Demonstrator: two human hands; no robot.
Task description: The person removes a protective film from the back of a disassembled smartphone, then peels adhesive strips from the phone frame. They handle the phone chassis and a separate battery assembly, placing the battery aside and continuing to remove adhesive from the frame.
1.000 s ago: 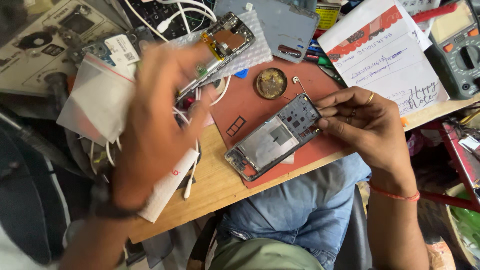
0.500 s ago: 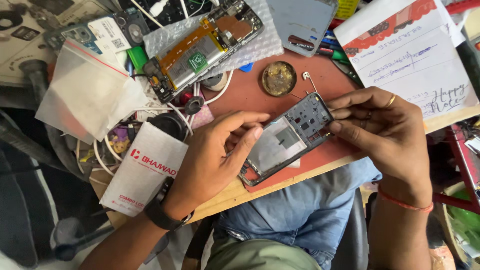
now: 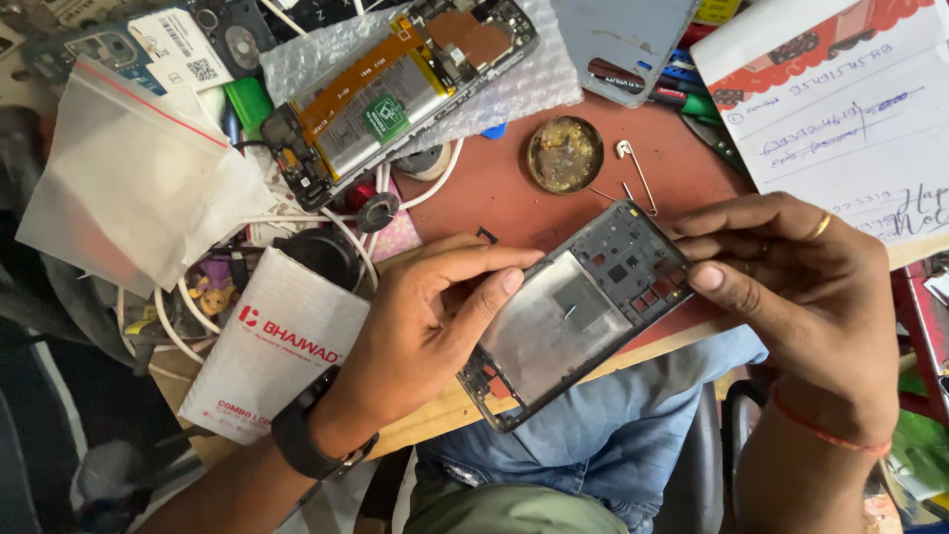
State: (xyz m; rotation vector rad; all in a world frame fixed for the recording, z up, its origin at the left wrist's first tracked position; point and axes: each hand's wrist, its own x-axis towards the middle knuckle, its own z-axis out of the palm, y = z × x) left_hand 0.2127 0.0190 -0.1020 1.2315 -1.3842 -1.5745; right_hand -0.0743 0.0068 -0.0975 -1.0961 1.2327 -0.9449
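Both hands [image 3: 435, 316] grip phone frame [image 3: 573, 316], white packet [image 3: 282, 356] beside

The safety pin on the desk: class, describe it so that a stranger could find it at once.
Start at the red mat in the middle of the desk. Beside the round brass dish lies the safety pin, thin, silver and closed, pointing towards the right hand.
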